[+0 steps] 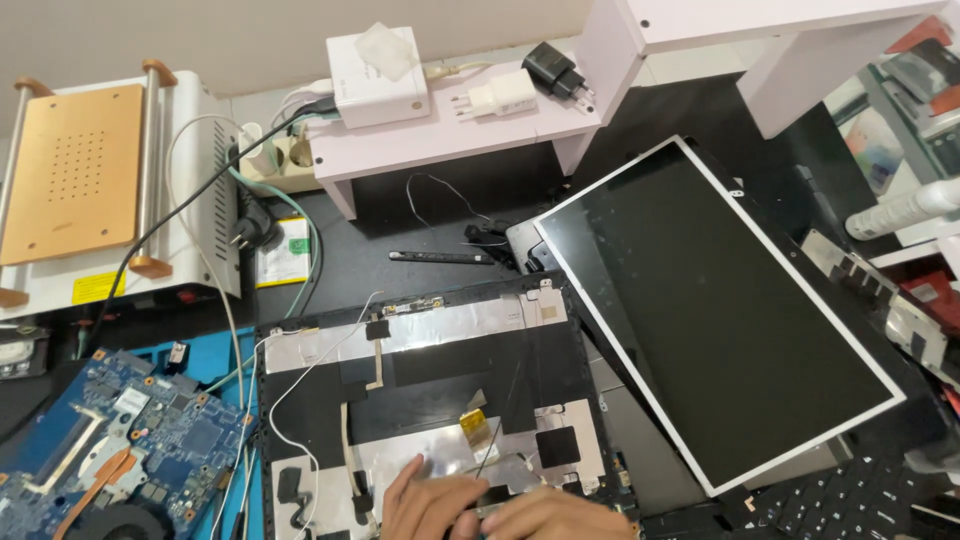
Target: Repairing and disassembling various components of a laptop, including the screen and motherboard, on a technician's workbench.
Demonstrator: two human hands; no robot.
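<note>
A black laptop lid back cover [520, 360] lies open-side up in front of me, lined with silver foil, black tape patches and thin white and black cables. At its near edge my left hand [430, 505] and my right hand [555, 515] press together on a small dark part by the foil; what they pinch is hidden by the fingers. A yellow tape tab [472, 422] sits just above them. To the right, a bare display panel [715, 310] with a white border lies tilted, overlapping the cover's edge.
A blue motherboard [110, 445] with copper heat pipe lies at left on a blue mat. Behind it stands a white heating machine [95, 185] with an orange plate. A pink shelf [450, 125] holds a white adapter box and chargers. A keyboard [850, 500] sits bottom right.
</note>
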